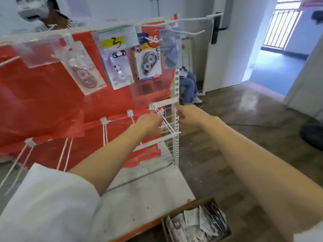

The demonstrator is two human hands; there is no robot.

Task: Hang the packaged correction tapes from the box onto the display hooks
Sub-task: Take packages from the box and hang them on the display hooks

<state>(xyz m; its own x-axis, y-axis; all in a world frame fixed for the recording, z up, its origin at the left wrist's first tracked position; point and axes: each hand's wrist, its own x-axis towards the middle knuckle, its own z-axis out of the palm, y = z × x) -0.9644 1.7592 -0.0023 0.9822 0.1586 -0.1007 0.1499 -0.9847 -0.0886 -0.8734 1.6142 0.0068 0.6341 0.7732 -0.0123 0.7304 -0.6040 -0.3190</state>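
Several packaged correction tapes hang from the top row of hooks on a rack with a red back panel. The white double-wire hooks in the lower rows are bare. My left hand grips the lower right hook with curled fingers. My right hand pinches the rack's white upright post beside that hook. Neither hand holds a package. An open cardboard box with several loose packages stands on the floor at the bottom right.
A white base shelf juts out under the rack. Long bare hooks stick out at the top right. A seated person's legs show behind the rack. Wooden floor and an open doorway lie to the right.
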